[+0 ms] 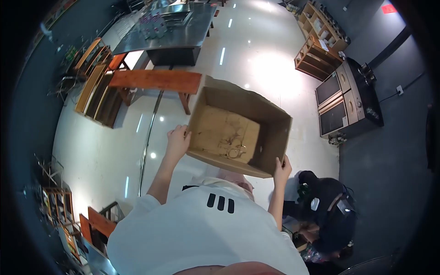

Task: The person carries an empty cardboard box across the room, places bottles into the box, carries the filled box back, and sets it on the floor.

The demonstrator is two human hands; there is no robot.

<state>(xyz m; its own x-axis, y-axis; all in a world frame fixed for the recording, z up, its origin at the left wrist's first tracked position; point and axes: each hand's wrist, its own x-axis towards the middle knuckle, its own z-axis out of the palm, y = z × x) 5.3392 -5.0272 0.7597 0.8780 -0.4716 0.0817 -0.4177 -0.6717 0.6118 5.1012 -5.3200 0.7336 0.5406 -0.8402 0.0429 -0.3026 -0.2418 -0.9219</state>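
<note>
White shirt (197, 238) nearest the camera, cardboard box (245, 104) held out beyond it.
The cardboard box, open side up, is gripped by its left edge in the left hand (179, 140) and by its near right corner in the right hand (282, 169), fingers curled closed on both; it is suspended between and beyond them. Dark marks are seen on its bottom. Another person (327, 211) is seen bent low near the right forearm.

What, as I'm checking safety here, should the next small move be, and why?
Probably ease the cardboard box slightly left: the left hand and right hand hold opposite sides, and a person bends low close by on the right.
</note>
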